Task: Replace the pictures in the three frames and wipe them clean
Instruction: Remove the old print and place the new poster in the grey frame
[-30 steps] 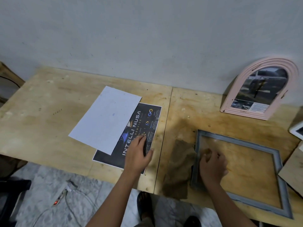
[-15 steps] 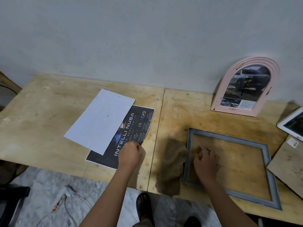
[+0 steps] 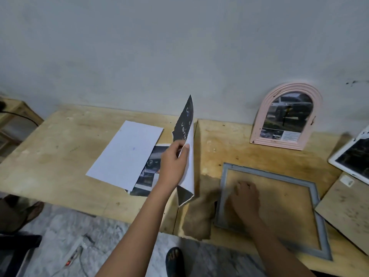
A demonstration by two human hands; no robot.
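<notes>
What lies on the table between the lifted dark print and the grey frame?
In the head view, a brown cloth lies between the dark print in the left hand and the grey frame, against the frame's left edge.

makeshift workshop: bare plywood tabletops [image 3: 60, 156], plain wall [image 3: 179, 47].

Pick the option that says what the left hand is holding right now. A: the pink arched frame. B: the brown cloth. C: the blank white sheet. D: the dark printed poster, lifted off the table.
D: the left hand pinches the dark printed poster by its edge and holds it curled up off the table, while the white sheet lies flat.
</notes>
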